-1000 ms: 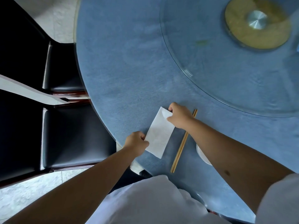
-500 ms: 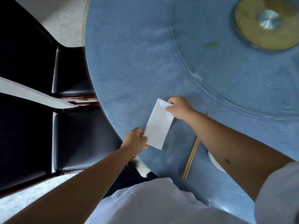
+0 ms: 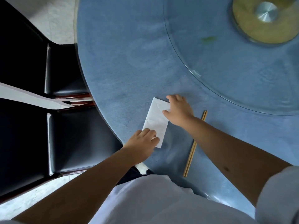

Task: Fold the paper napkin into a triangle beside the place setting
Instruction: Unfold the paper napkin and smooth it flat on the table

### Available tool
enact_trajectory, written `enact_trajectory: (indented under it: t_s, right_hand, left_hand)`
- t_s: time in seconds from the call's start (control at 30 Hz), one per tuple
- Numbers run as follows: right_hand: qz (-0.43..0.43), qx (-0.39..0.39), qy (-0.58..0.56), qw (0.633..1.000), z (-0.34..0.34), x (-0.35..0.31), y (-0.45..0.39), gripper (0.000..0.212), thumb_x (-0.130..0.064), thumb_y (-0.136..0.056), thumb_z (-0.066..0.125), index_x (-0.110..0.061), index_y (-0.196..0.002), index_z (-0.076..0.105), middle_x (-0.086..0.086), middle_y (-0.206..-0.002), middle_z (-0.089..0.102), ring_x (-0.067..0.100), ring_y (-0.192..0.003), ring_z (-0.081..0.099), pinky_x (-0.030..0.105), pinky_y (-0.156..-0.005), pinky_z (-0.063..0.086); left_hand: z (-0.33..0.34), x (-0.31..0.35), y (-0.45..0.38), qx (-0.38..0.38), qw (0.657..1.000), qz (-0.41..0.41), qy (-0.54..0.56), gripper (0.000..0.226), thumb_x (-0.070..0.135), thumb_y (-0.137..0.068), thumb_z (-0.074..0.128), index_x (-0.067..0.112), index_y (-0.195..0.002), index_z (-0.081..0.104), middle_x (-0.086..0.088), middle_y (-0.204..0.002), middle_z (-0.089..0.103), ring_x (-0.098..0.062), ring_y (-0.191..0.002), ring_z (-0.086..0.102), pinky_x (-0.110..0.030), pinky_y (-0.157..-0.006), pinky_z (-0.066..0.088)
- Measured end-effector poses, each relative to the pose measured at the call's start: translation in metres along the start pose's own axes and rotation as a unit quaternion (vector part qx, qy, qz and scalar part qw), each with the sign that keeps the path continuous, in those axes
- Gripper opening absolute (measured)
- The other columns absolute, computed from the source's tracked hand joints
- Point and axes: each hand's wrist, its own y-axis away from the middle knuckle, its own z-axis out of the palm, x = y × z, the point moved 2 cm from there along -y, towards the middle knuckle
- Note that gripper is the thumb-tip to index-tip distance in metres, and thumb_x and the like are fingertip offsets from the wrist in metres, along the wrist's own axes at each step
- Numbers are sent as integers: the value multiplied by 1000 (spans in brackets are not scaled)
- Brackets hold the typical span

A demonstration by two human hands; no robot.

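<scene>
The white paper napkin [image 3: 156,120] lies flat on the blue table [image 3: 121,62] as a long folded rectangle, angled away from me near the table's left edge. My left hand [image 3: 142,141] rests palm down on its near end, fingers and thumb over the paper. At the far right corner, my right hand [image 3: 179,110] covers the napkin, thumb on the paper and fingers curled past the far edge. A slanted crease shows beside that thumb. A pair of wooden chopsticks [image 3: 193,147] lies to the right of the napkin, partly hidden under my right forearm.
A round glass turntable [image 3: 226,62] with a brass hub [image 3: 265,18] fills the far right of the table. Two black chairs [image 3: 77,136] [image 3: 64,70] stand against the table's left edge. My white shirt fills the bottom of the view.
The napkin, pinched at both ends before, now lies flat on the table a little farther left of the chopsticks. Both hands have flattened onto it.
</scene>
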Motion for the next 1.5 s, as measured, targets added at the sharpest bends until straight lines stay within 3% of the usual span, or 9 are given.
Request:
enact_trajectory:
  t_s: [0.13,0.37,0.6,0.9,1.07,1.13,1.23,1.37,1.5]
  right_hand:
    - [-1,8,-6,1000,1,12,17,56,-35,-85,63,-15,-133,43,7,-137,47,31,-124,42,44,-94,41]
    - [-14,15,-61,998,1,22,32,52,-29,-89,60,-12,-136,42,9,-140,49,30,-123,49,42,-96,44]
    - [-3,31,-101,994,7,26,51,49,-30,-90,60,-16,-134,45,6,-137,51,28,-120,51,43,-93,46]
    - [-2,33,-117,993,14,29,71,45,-29,-91,57,-16,-133,49,3,-135,54,23,-118,53,39,-93,46]
    - [8,66,-139,988,18,29,85,40,-27,-91,54,-17,-130,52,2,-130,57,19,-119,51,37,-93,45]
    - [9,62,-141,988,24,28,91,40,-28,-91,53,-19,-130,51,0,-131,55,19,-120,50,37,-94,45]
    - [-54,50,-80,994,32,24,99,44,-26,-88,57,-18,-132,51,1,-135,52,22,-123,47,40,-97,42]
    - [-169,32,41,984,43,10,106,48,-27,-84,63,-15,-129,53,5,-136,50,27,-122,48,44,-98,41]
    - [-193,16,85,977,49,-5,103,44,-33,-81,64,-13,-119,60,7,-136,50,27,-126,44,49,-97,42]
  left_hand:
    - [1,2,-9,13,999,12,-33,28,29,-70,76,15,-93,66,-5,-102,63,-25,-92,60,-38,-70,51]
    - [-7,-4,-14,23,998,35,-38,16,4,-59,73,15,-69,66,-2,-83,66,-24,-71,62,-36,-58,49]
    - [-2,-5,-11,27,1000,9,4,20,25,-68,80,15,-82,71,-4,-98,66,-25,-86,64,-39,-63,52]
    - [-3,-6,-15,80,995,-1,60,12,3,-66,77,11,-73,71,-4,-89,69,-27,-77,65,-40,-65,52]
    - [-9,-12,-12,113,964,-109,215,6,8,-83,65,12,-82,68,1,-93,67,-23,-87,61,-39,-78,47]
    - [-10,-17,-9,149,928,-194,279,9,10,-84,64,18,-82,66,8,-91,64,-13,-85,57,-29,-76,45]
    - [-13,-31,-2,171,796,-377,441,19,18,-86,62,34,-75,61,16,-77,61,3,-67,56,-8,-57,40]
    - [-12,-46,12,200,623,-461,599,8,30,-82,62,29,-75,66,13,-75,72,0,-67,63,-20,-58,48]
    - [-7,-54,26,194,597,-469,621,9,23,-89,60,23,-82,66,10,-83,75,-7,-76,68,-26,-65,46]
